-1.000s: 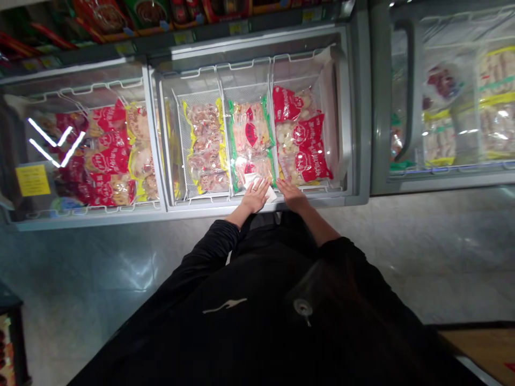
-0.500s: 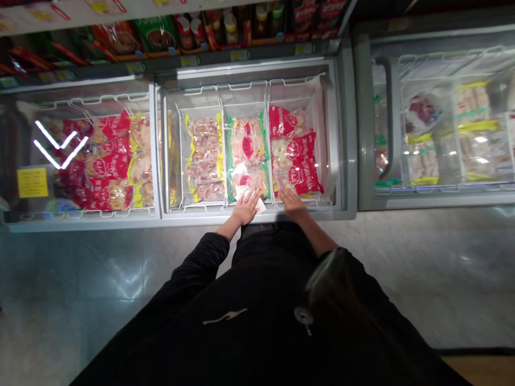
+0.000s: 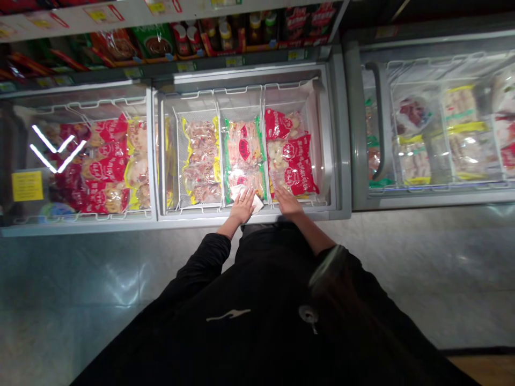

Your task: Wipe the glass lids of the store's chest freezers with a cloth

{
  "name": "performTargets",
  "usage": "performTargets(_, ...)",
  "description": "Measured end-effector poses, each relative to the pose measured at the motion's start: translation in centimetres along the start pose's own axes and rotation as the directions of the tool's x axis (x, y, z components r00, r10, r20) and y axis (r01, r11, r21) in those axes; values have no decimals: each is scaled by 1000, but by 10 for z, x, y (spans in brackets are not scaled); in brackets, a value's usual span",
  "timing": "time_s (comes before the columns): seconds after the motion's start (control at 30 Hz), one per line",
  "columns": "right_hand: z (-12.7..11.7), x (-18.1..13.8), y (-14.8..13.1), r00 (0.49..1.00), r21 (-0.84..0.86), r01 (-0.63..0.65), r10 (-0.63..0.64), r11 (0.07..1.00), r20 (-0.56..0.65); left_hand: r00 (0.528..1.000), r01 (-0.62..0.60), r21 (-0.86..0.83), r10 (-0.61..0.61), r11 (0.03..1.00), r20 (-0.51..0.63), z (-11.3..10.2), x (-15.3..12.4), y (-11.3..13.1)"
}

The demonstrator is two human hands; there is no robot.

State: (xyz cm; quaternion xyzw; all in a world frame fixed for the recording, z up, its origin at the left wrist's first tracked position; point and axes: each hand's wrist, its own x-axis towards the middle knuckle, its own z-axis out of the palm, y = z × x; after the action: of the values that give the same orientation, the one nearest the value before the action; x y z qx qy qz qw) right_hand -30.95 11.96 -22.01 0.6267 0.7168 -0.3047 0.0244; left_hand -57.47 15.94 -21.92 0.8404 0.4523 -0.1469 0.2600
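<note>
My left hand [image 3: 242, 207] lies flat with fingers stretched over a folded white tissue or cloth [image 3: 257, 203]. The cloth's edges show beside the fingers, at the near side of the chest freezer [image 3: 193, 218]. To its right, my right hand [image 3: 288, 203] is also flat, fingers extended, and holds nothing. Beyond my left hand sit green-edged packs [image 3: 244, 145]. Red and clear bags [image 3: 295, 161] of pale food are just past my right hand. Whether a glass lid lies between the hands and the packs I cannot tell.
Yellow-edged packs [image 3: 201, 155] fill the left wire basket. A lid with a yellow label [image 3: 27, 186] covers more bags on the left. Another freezer with a curved handle [image 3: 380, 120] stands at right. A shelf of jars and packets [image 3: 185, 40] runs behind.
The view has shifted slightly, so the freezers appear a little farther left. Both hands stay at about the same places along the near edge, with the white cloth still under my left hand.
</note>
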Motion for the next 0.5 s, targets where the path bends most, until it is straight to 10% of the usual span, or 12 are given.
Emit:
performTargets(0.23,-4,8,-6,999,2,34,-34,999,13,997,-72,-18,72,997,12,2,20,33)
performTargets(0.5,-10,11,16,1000,-4,31,-31,1000,6,997,43,-35,-45,998,-60,-20,46,4)
